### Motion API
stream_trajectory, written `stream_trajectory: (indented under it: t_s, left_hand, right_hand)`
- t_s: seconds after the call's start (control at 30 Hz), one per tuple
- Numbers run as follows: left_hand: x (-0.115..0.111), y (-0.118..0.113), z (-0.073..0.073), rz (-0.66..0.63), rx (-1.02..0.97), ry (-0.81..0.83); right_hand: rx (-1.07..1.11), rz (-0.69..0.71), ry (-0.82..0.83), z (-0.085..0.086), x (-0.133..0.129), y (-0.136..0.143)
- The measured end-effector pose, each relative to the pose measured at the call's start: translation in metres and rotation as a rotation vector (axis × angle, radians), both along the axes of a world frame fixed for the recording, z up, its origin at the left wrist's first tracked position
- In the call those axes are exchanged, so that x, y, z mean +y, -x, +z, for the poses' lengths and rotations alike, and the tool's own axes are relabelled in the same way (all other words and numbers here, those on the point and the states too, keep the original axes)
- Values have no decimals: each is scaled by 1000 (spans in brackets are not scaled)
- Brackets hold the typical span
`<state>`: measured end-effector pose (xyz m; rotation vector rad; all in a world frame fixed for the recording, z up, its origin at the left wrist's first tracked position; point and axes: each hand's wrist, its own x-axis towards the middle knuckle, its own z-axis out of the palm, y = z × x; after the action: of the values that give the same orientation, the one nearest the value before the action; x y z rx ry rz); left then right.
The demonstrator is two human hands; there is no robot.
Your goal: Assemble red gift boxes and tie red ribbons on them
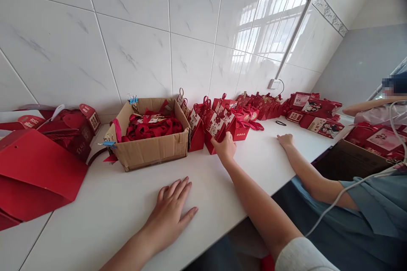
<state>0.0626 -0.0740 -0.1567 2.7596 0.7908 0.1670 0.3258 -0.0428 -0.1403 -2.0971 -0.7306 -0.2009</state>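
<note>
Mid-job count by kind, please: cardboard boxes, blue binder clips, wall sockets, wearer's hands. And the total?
Cardboard boxes: 2
Blue binder clips: 2
Wall socket: 1
Wearer's hands: 2 (left hand on the table, right hand at a red gift box)
Total: 7

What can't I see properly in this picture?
In the head view:
Carton: ribbons cover its bottom.
Red box in the right hand: its front hides its back.
Left hand: its back hides the palm.
Big box: left edge cuts it off.
Far boxes: print too small.
</note>
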Motion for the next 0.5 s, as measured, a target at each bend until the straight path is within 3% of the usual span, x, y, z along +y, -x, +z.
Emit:
stream_trajectory:
  t_s: [0.17,0.27,0.4,0.5]
  left_hand:
    - [3,0,-8,-14,-175,-81]
    - [15,6,5,91,-448,-280]
    - [54,46,48,451,-765,-670]
    - [84,99,76,804,-884,-718]
  right_hand:
    - [-20,-2,-107,-10,-7,2]
    - [-48,-6,-213,-11,-13,1]
    - [-110,52,-397,-5,-20,-5]
    - [-161,145,-542,-2,-24,-4]
